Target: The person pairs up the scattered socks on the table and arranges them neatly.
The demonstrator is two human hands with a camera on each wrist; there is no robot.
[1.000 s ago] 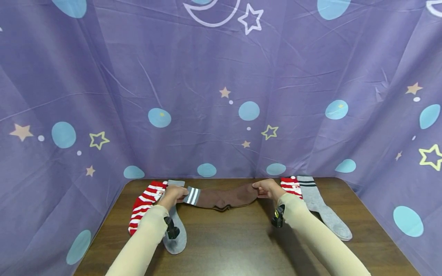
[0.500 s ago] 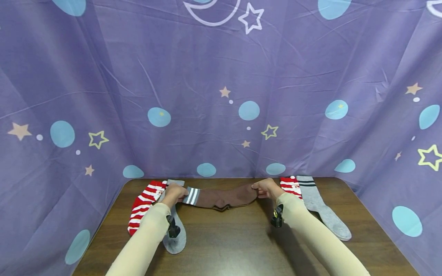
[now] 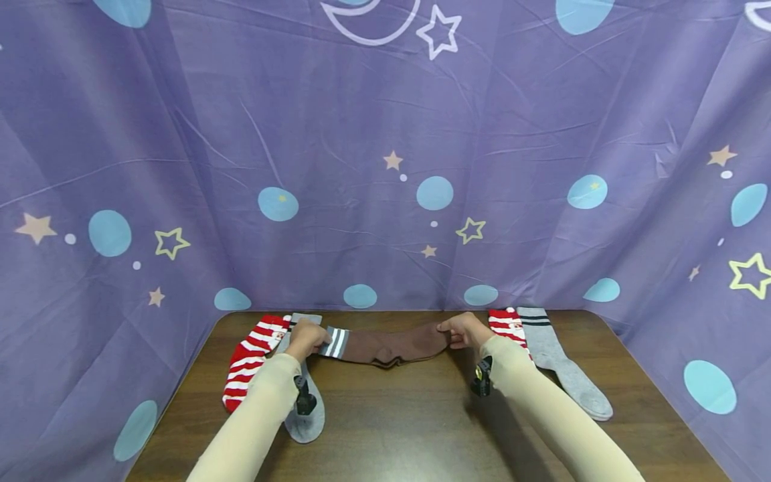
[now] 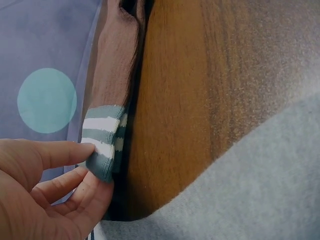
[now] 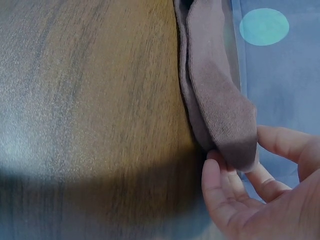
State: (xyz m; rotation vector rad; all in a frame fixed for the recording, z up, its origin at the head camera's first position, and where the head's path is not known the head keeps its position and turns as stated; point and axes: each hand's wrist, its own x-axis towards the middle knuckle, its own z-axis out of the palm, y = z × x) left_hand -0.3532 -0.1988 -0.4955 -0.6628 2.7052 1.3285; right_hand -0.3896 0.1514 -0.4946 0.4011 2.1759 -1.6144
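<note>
A pair of brown socks (image 3: 391, 347), one layered over the other, lies sideways at the back of the table. Their grey cuffs (image 4: 102, 130) carry white stripes and point left; the toes (image 5: 237, 142) point right. My left hand (image 3: 307, 337) pinches the cuff end, thumb above and fingers below in the left wrist view. At the toe end, my right hand (image 3: 464, 330) holds the socks between thumb and fingers. Both layers show along the front edge in the right wrist view.
Left, a red-and-white striped sock (image 3: 248, 361) lies beside a grey sock (image 3: 307, 425), partly under my left arm. Right are another striped sock (image 3: 506, 325) and a grey sock (image 3: 557, 355) with black bands. A purple curtain (image 3: 385, 134) rises behind the table (image 3: 409, 422).
My left hand has shifted very slightly right over the cuffs. The socks and my right hand stay almost where they were.
</note>
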